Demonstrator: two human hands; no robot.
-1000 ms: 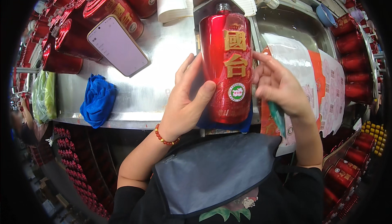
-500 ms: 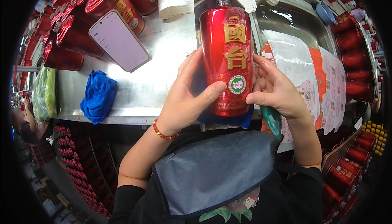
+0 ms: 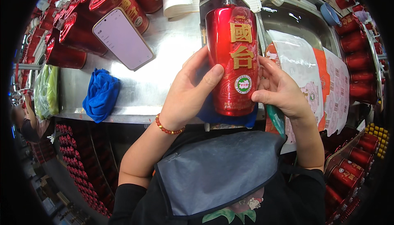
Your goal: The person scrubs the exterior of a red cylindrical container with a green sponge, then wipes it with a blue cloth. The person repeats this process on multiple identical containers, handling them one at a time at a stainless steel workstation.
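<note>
My left hand (image 3: 191, 95) and right hand (image 3: 281, 91) are both closed around the red bottle (image 3: 234, 60), which lies over the steel bench's (image 3: 164, 52) near edge. I'd best keep thumbs pressing evenly beside the round sticker (image 3: 243, 84). Beyond lies a phone (image 3: 122, 38).

glossy red bottle (image 3: 232, 60), brushed metal table (image 3: 164, 60), soft blue cloth (image 3: 100, 95)

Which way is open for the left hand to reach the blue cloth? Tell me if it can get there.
Probably yes. The blue cloth lies on bare metal counter just left of the left hand, nothing between them. But that hand grips the red bottle and would have to let go first.
</note>
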